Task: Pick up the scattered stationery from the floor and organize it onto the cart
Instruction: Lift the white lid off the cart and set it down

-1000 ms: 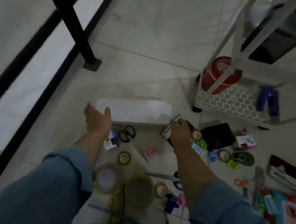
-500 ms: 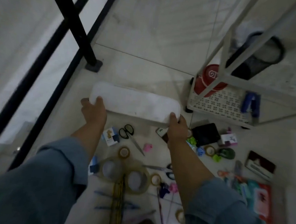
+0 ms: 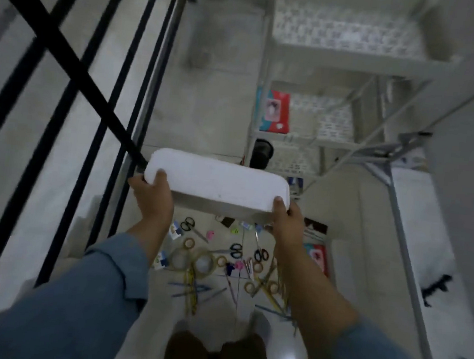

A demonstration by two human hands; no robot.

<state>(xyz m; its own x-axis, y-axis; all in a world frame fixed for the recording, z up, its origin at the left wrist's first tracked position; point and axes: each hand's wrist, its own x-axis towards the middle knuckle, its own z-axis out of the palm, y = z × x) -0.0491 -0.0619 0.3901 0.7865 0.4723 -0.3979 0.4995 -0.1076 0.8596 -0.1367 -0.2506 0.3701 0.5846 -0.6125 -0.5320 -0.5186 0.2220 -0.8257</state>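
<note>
Two hands on the job here: the left hand (image 3: 151,199) and the right hand (image 3: 285,224) each grip one end of a long white rectangular foam-looking box (image 3: 218,181). The fingers (image 3: 160,176) are wrapped round the short ends with thumbs pressed on top, so nothing's spare to steady anything else. The box is up in the air, a bit tilted, over the far edge of the mess. Below it the pale tiled floor (image 3: 208,103) is littered with clear tape rolls (image 3: 203,263), black-handled scissors (image 3: 187,224) and blue and yellow pens (image 3: 192,288), right ahead of the person's feet. My worry is the box hides part of that pile, so a step forward could land on a roll or pen and skid. Further out is the white tiered cart with perforated shelves (image 3: 345,56). Its thin uprights look tight for something this long, so the box could clip a post and twist out of an ends-only grip. A flat red-and-blue packet (image 3: 275,111) takes up the left of the middle shelf, so the top one looks the safer bet. Dim light doesn't help either.
</note>
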